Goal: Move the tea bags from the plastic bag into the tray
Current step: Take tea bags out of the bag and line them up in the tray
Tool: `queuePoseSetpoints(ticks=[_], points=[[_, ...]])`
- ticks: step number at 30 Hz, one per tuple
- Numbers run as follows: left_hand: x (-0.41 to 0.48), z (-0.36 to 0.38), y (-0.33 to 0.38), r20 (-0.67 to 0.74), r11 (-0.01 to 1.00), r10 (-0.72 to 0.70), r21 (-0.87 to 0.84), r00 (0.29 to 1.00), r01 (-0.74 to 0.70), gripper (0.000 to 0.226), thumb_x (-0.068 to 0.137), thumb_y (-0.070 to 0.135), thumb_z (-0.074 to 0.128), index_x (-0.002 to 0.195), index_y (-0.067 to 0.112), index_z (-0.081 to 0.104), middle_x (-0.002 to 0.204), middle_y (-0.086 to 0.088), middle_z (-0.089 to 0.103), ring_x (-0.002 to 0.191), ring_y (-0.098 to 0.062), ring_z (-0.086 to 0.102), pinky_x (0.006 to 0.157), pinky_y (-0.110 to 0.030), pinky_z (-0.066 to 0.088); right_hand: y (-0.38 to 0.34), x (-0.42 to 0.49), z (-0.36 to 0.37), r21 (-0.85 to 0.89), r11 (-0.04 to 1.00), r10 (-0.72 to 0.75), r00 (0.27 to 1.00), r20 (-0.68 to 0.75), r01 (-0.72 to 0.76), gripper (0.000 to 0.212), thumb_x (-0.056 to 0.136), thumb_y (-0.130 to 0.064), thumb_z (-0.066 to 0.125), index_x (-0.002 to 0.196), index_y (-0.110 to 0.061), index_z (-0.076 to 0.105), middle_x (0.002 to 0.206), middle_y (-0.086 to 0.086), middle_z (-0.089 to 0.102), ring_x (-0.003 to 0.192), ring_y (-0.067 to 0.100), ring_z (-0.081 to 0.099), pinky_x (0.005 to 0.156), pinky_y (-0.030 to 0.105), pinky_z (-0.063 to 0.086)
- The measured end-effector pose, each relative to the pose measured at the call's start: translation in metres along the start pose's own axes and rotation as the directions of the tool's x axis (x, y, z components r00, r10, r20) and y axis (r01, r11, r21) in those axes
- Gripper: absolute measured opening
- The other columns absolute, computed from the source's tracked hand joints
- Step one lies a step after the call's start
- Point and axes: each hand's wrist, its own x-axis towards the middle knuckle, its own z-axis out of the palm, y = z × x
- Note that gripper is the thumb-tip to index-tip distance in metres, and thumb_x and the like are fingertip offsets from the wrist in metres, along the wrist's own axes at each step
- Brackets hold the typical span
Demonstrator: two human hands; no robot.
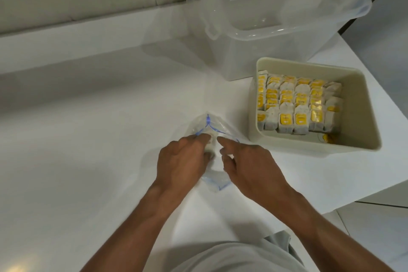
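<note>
- Gripping the plastic bag (206,127) with my left hand (183,161), I am pinning it on the counter (88,139). My right hand (245,161) is curling at its mouth, and I cannot tell whether it is grasping.
- Tea bags (295,104) are filling most of the tray (357,117), just right of the bag; I judge only a few are remaining.
- My fingers are hiding what the bag holds.
</note>
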Motion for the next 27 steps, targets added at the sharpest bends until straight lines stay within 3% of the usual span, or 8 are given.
queuePoseSetpoints(ticks=[4,9,13,17,22,24,27], points=[[0.014,0.012,0.007,-0.064,0.986,-0.073,0.144,0.995,0.082,0.019,0.092,0.039,0.054,0.107,0.029,0.062,0.088,0.004,0.070,0.065,-0.023,0.056,0.058,-0.026,0.038,0.005,0.019,0.010,-0.010,1.000,-0.018,0.999,-0.031,0.018,0.043,0.098,-0.023,0.044,0.141,-0.028,0.047,0.118,-0.006,0.068,0.096,0.020,0.066,0.083,0.030,0.047],[0.032,0.024,0.009,-0.082,0.980,-0.104,0.158,0.991,0.116,0.008,0.089,0.027,0.056,0.096,0.026,0.061,0.086,0.004,0.069,0.063,-0.020,0.047,0.058,-0.026,0.036,0.017,0.024,0.018,0.028,0.999,0.031,0.999,-0.043,-0.030,0.041,0.097,-0.027,0.046,0.137,-0.023,0.047,0.118,-0.001,0.068,0.097,0.026,0.065,0.082,0.033,0.049],[0.036,0.031,0.008,-0.132,0.986,-0.051,0.149,0.990,0.070,0.004,0.085,0.027,0.060,0.089,0.026,0.060,0.076,0.005,0.067,0.055,-0.021,0.046,0.053,-0.025,0.035,0.021,0.023,0.023,0.097,0.994,0.059,0.996,-0.070,-0.052,0.045,0.096,-0.025,0.049,0.141,-0.022,0.046,0.121,0.000,0.067,0.101,0.025,0.065,0.088,0.036,0.051],[0.042,0.037,0.005,-0.166,0.970,0.081,0.238,0.983,-0.040,0.018,0.073,0.032,0.075,0.088,0.033,0.067,0.050,0.007,0.053,0.039,-0.019,0.033,0.043,-0.020,0.027,0.022,0.026,0.025,0.125,0.990,0.071,0.995,-0.065,-0.063,0.050,0.097,-0.022,0.052,0.146,-0.019,0.041,0.127,0.000,0.065,0.107,0.023,0.065,0.093,0.034,0.049],[0.056,0.030,0.005,-0.083,0.962,0.083,0.268,0.993,-0.058,0.009,0.084,0.031,0.060,0.081,0.023,0.058,0.069,0.005,0.059,0.057,-0.020,0.048,0.054,-0.025,0.035,0.022,0.034,0.023,0.217,0.971,0.120,0.991,-0.057,-0.105,0.049,0.096,-0.019,0.053,0.144,-0.017,0.044,0.128,-0.002,0.065,0.103,0.018,0.068,0.096,0.033,0.049],[0.056,0.028,0.003,-0.134,0.965,0.116,0.248,0.984,-0.080,0.009,0.083,0.032,0.064,0.081,0.024,0.060,0.069,0.004,0.064,0.052,-0.022,0.052,0.051,-0.024,0.039,0.023,0.034,0.024,0.296,0.946,0.158,0.986,-0.061,-0.133,0.050,0.094,-0.022,0.056,0.143,-0.021,0.046,0.122,-0.004,0.068,0.100,0.017,0.069,0.094,0.036,0.051],[0.048,0.030,-0.003,-0.179,0.988,0.148,0.077,0.972,-0.137,0.014,0.089,0.036,0.057,0.092,0.028,0.068,0.078,0.005,0.071,0.061,-0.025,0.064,0.056,-0.026,0.049,0.027,0.032,0.030,0.472,0.870,0.188,0.981,-0.053,-0.141,0.049,0.091,-0.024,0.060,0.139,-0.030,0.050,0.116,-0.010,0.068,0.086,0.012,0.072,0.085,0.041,0.056]])
